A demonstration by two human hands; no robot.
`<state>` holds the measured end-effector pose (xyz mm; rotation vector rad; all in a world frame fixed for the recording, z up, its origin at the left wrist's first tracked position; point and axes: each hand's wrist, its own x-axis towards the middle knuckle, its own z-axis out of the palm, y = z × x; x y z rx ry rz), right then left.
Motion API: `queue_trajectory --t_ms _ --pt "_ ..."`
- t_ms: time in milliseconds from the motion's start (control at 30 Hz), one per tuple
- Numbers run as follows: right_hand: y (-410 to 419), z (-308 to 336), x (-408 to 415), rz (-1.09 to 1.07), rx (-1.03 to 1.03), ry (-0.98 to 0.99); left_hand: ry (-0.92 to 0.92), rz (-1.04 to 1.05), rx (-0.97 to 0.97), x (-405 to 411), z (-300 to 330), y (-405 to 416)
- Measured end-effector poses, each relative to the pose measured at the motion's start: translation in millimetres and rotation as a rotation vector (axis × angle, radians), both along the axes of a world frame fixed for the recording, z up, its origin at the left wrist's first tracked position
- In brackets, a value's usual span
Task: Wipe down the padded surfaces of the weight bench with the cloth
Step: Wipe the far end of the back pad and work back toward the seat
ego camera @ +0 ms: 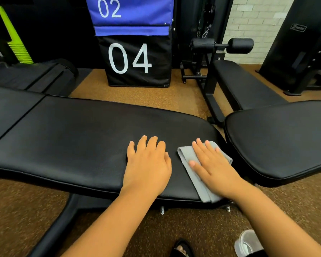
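Bench pad (82, 138), long, black: right hand (214, 167) pressed flat, fingers straight, on folded grey cloth (188, 160) at the pad's right end near the seat pad (282, 138). Left hand (148, 162) flat on bare vinyl, holding nothing. Progress: apparently early; no wiped area discernible, left stretch and seat pad judged outstanding.
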<state>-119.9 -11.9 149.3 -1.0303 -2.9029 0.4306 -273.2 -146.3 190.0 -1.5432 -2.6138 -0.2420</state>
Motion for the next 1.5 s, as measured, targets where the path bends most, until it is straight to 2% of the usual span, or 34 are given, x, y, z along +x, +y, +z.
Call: queue_trajectory --t_ms 167,367,467,633,767,867,933,1067,1233,1400,1500 --pt "41.7 1.9 -35.1 -0.114 -0.017 0.011 -0.005 -0.004 -0.007 0.7 1.0 -1.1" --pt "-13.9 -6.9 -15.1 -0.276 0.112 0.165 -0.006 -0.015 -0.013 -0.6 -1.6 -1.5" --pt "-15.6 -8.8 -2.0 -0.28 0.113 0.135 0.004 -0.002 0.013 -0.9 -3.2 0.7" --pt "41.8 -4.1 -32.0 -0.189 -0.012 0.073 0.033 0.0 0.073 -3.2 -7.8 3.5" --pt "110.1 -6.7 -79.9 -0.27 0.041 0.015 0.043 0.004 0.117 -3.6 -11.2 4.0" --pt "122.9 1.5 -121.5 -0.354 0.063 -0.006 0.048 0.007 0.144 -3.7 -13.0 4.7" --pt "113.6 9.1 -152.2 -0.322 0.079 -0.001 0.048 0.02 0.156 -3.2 -12.4 4.9" --pt "77.8 18.5 -194.1 -0.081 0.056 0.05 0.061 0.048 0.168 -2.3 -12.8 5.0" --pt "84.6 16.3 -159.5 0.053 0.027 0.046 0.067 0.063 0.159 -0.8 -11.5 2.4" --pt "119.3 -0.9 -93.2 -0.181 0.051 -0.015 0.093 0.063 0.15 0.6 -11.3 1.9" --pt "110.6 -3.5 -81.9 -0.273 0.049 -0.04 0.111 0.053 0.157 1.0 -11.5 2.2"
